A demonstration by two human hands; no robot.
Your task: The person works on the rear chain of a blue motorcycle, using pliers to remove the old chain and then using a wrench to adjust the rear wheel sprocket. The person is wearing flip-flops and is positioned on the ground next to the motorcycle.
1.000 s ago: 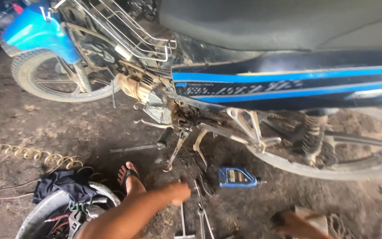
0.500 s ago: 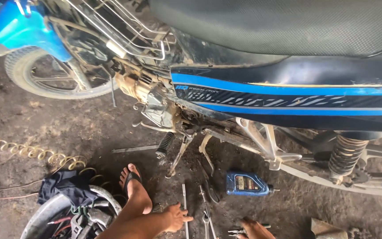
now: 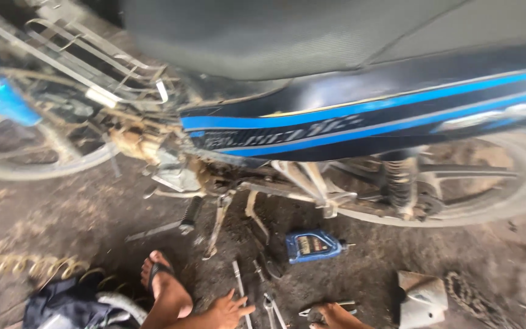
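Note:
My left hand hovers low over the dirt floor with its fingers spread, right beside a long metal wrench and pliers. At the bottom edge my right hand is partly cut off; it rests on a small metal tool, and its hold is unclear. A blue oil bottle lies on its side just beyond both hands. Above stands a black and blue motorcycle, its engine area exposed.
My sandalled foot is planted left of the hands. A coiled hose and dark cloth lie at lower left. A metal cover and chain sit at lower right. Kickstand and wheels stand close.
The view has shifted right and closer to the motorcycle. My left hand dropped from mid-air to the tools on the floor, and my right hand moved in beside it.

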